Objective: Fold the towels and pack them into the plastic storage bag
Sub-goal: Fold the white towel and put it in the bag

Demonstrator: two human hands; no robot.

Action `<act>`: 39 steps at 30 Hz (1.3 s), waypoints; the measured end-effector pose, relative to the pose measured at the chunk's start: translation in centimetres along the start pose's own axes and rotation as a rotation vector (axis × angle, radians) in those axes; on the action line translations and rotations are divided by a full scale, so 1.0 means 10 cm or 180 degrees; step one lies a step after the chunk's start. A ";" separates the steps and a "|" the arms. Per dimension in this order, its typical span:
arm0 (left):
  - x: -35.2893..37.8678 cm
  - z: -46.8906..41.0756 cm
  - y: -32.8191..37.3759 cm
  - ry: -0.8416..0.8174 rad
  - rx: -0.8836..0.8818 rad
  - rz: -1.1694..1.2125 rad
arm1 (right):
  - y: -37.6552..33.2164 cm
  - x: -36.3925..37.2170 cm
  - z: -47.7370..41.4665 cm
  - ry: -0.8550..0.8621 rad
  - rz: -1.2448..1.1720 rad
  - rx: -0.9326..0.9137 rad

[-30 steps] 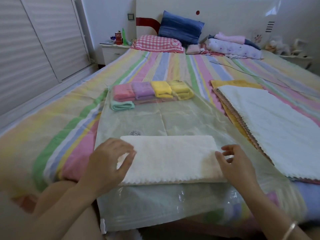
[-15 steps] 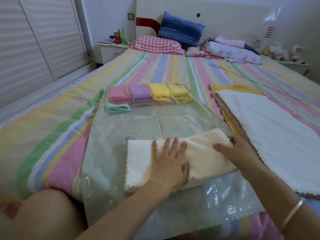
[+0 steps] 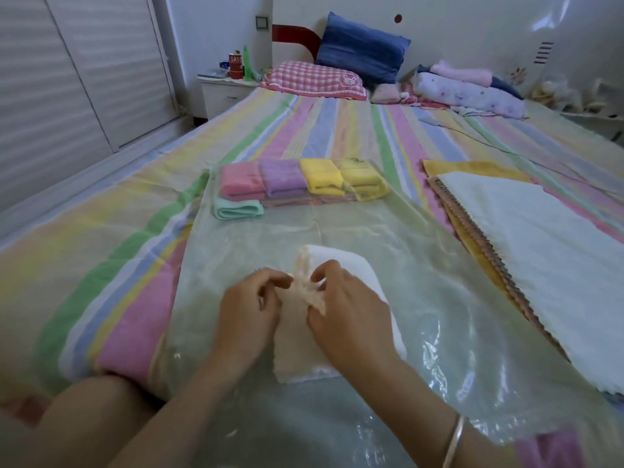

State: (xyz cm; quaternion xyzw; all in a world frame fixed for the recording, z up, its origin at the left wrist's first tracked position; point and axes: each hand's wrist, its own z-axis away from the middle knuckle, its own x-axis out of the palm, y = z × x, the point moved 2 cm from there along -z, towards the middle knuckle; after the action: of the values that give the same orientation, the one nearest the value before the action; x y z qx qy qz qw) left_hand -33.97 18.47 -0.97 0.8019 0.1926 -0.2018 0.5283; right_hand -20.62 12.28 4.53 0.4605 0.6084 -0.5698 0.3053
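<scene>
Bed point(image 3: 101, 265), striped, with clear storage bag point(image 3: 422, 282) spread flat across it. On top of the bag, near its middle: cream towel point(image 3: 351, 265), folded down to a narrow strip. Left hand point(image 3: 250, 315) and right hand point(image 3: 351, 319) close together at the strip's left edge. Pinched a raised, scalloped flap of the cloth, each grip clamped on it. Bracelet point(image 3: 454, 440) on the right wrist. At the bag's far end, row of folded towels point(image 3: 304, 180): pink, purple, two yellow. Mint towel point(image 3: 238, 209) just in front of the pink. Beside the bag on the right, stack of flat towels point(image 3: 540, 251), white on top.
</scene>
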 end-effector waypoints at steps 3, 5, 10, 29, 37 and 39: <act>-0.08 -0.12 -0.13 -0.0298 -0.1463 0.1420 | -0.15 0.19 0.07 -0.0270 -0.0078 -0.0180; -0.05 -0.16 -0.18 -0.0544 -0.1788 0.1461 | -0.16 0.24 0.07 -0.0465 -0.0329 -0.0208; 0.08 -0.16 -0.29 -0.0609 -0.1307 0.0845 | 0.17 0.07 -0.11 0.0583 -0.0823 -0.0342; 0.23 0.15 -0.24 -0.1272 0.1026 -0.2076 | 0.72 0.34 -0.14 -0.0060 -0.0832 0.1179; 0.46 0.37 -0.04 -0.0644 0.1192 -0.2114 | 0.84 -0.01 0.06 -0.0943 -0.1533 0.1740; 0.54 0.48 0.09 -0.0666 0.1302 -0.1871 | 0.91 -0.16 0.05 -0.0833 -0.1258 0.1596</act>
State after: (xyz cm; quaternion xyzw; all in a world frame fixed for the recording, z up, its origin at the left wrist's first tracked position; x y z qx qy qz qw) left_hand -29.49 14.25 -4.85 0.7763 0.3154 -0.4601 0.2935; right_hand -11.78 10.74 2.16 0.3174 0.4826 -0.8039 0.1418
